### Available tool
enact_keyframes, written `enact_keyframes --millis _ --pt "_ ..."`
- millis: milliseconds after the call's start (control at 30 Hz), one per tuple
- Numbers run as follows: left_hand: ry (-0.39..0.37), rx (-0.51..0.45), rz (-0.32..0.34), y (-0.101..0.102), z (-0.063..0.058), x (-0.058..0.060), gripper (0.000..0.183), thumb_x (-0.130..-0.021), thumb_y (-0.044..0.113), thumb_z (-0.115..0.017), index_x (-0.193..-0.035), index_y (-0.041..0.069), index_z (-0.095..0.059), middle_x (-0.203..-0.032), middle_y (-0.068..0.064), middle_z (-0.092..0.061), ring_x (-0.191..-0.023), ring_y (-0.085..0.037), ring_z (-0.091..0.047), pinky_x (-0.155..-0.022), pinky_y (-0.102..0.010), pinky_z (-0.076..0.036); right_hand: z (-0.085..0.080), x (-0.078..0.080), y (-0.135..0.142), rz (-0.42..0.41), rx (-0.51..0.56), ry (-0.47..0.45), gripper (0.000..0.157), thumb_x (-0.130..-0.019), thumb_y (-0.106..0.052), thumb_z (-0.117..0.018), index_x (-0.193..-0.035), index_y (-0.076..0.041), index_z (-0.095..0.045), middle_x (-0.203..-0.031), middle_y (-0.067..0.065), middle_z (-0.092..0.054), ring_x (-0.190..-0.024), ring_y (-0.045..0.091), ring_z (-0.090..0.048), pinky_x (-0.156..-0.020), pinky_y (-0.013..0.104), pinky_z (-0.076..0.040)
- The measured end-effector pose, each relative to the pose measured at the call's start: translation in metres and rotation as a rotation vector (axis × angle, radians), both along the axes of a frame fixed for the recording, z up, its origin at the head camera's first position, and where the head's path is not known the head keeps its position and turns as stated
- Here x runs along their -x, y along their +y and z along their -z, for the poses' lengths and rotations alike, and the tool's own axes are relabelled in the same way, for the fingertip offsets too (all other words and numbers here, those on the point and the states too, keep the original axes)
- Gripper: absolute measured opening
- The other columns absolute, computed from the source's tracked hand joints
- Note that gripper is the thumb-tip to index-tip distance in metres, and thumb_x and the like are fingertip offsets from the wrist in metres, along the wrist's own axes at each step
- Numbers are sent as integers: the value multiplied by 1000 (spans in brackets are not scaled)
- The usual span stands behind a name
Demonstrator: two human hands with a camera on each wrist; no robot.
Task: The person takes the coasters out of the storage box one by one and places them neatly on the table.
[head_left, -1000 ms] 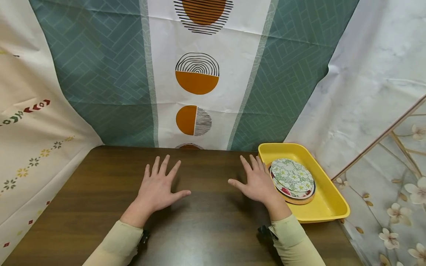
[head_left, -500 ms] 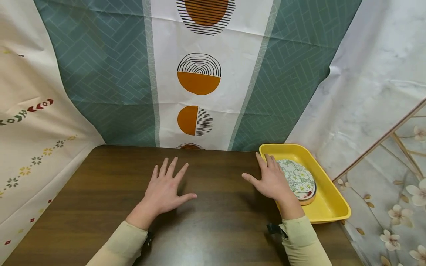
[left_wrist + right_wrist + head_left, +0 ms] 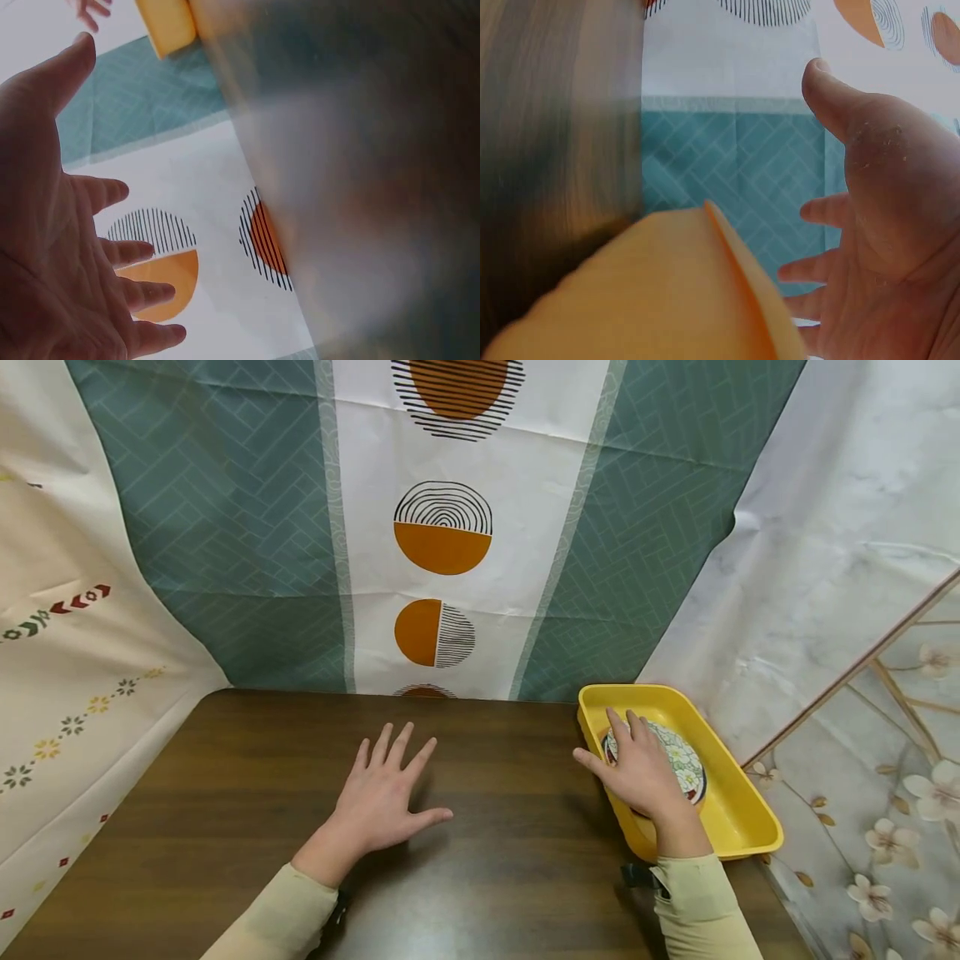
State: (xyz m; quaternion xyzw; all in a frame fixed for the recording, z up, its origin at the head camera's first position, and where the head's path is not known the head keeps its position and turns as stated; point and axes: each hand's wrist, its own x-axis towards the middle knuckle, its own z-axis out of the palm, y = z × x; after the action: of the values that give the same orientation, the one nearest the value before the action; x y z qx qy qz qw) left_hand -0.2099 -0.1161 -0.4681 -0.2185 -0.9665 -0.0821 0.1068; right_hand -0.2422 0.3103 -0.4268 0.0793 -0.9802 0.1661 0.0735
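Observation:
My left hand (image 3: 381, 799) is over the dark wood table, fingers spread and thumb out to the right, holding nothing. In the left wrist view its palm side and fingers (image 3: 154, 291) show straight. My right hand (image 3: 640, 766) hovers over the left side of a yellow tray (image 3: 738, 814), fingers extended and holding nothing. Beneath it, partly covered by the hand, lies a stack of round pieces inside the tray; the top one is a round flower-patterned disc (image 3: 684, 758). From the right wrist, the tray's wall (image 3: 652, 285) appears close beside the open palm.
The brown table (image 3: 495, 827) runs back to a hanging cloth (image 3: 270, 527) with green panels and orange-and-black circles. A cream patterned cloth (image 3: 60, 693) borders the left side. On the right, a marbled floral cloth (image 3: 840, 635) hangs close beside the tray.
Both hands have shifted right and slightly down. The right hand went from the tray's left edge to above the stack, covering more of it. Its fingers stay spread.

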Motion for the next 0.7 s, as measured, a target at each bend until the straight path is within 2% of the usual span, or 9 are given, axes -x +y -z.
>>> enact_keyframes --millis 267,433,700 --pt "-11 5 51 14 4 -5 109 -93 89 -62 -176 23 -37 -181 -23 -24 -165 -54 -20 -127 -76 -24 -1 -2 22 31 -14 9 107 -106 -73 -58 -175 0 -23 -173 41 -21 -158 64 -22 -124 79 -22" --pt "-18 3 85 24 6 -7 110 -92 88 -64 -176 24 -36 -182 -22 -22 -165 -53 -21 -128 -74 -25 -2 -4 37 63 -10 -17 109 -106 -73 -59 -175 1 -21 -173 43 -18 -157 65 -23 -123 80 -24" --pt "-29 14 124 38 4 -9 110 -93 90 -60 -177 24 -32 -183 -19 -21 -166 -51 -20 -129 -71 -25 -1 -8 65 116 15 -52 112 -106 -75 -57 -176 0 -14 -172 45 -14 -154 69 -22 -118 84 -25"
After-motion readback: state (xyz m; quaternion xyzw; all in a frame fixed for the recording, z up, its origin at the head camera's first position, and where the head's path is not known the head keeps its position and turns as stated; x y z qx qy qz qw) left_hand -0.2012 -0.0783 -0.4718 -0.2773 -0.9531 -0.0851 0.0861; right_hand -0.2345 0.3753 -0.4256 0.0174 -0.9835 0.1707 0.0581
